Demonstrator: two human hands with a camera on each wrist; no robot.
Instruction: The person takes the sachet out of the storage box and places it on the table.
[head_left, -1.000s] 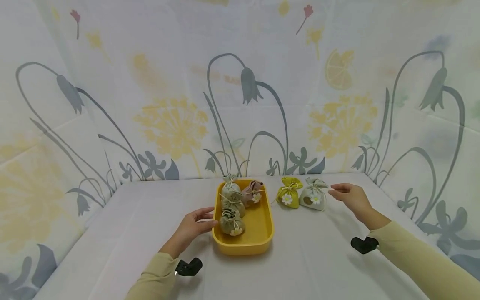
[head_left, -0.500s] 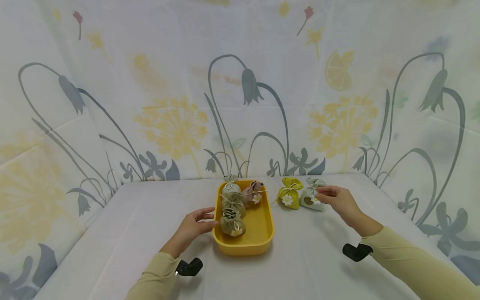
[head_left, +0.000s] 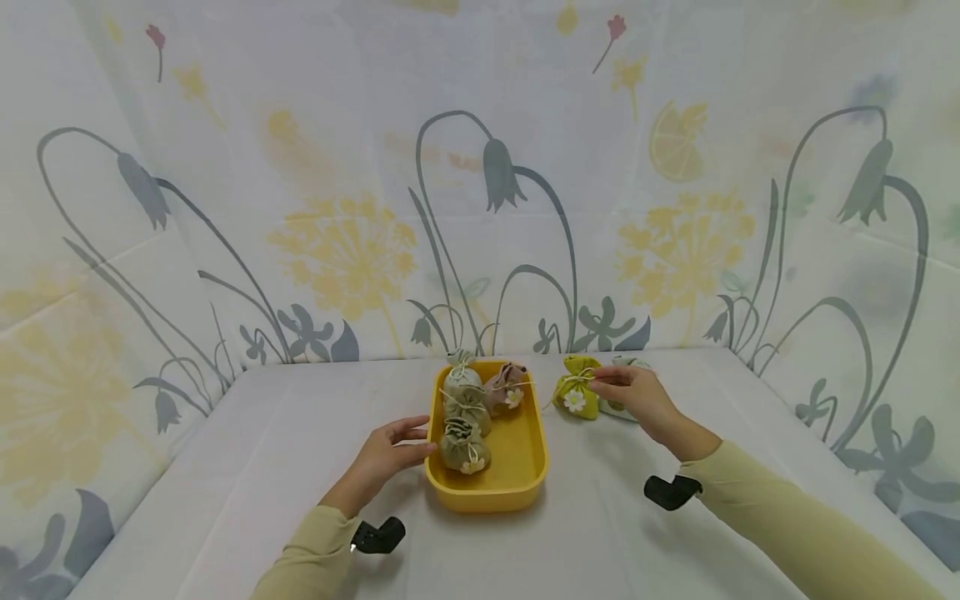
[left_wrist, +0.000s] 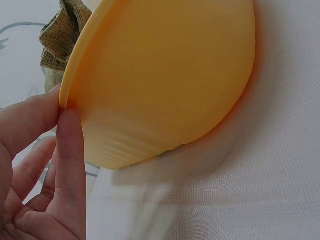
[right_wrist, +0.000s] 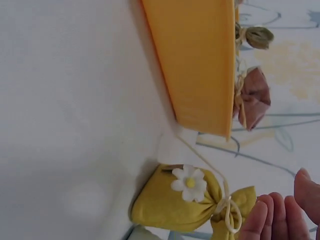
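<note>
My left hand (head_left: 386, 452) pinches the left rim of a yellow plastic tub (head_left: 487, 500); the left wrist view shows thumb and finger on either side of the rim (left_wrist: 75, 60). In the tub sit three greenish drawstring pouches, the nearest one (head_left: 461, 450) with a small flower, and a mauve pouch (head_left: 501, 387). My right hand (head_left: 645, 404) is beside the neck of a mustard-yellow drawstring pouch (right_wrist: 170, 202) with a white daisy. Its thumb stands apart from the fingers, nothing gripped between them. Behind that hand, a pale grey-green pouch (head_left: 622, 412) is partly hidden.
A white cloth (head_left: 585, 533) covers the table under the tub and pouches. Behind it hangs a floral-printed curtain (head_left: 495, 250). Black wrist cameras (head_left: 378, 534) sit at both wrists.
My right hand has moved left, passing in front of the pale pouch to the neck of the mustard-yellow one. The left hand, tub and pouches have stayed put.
</note>
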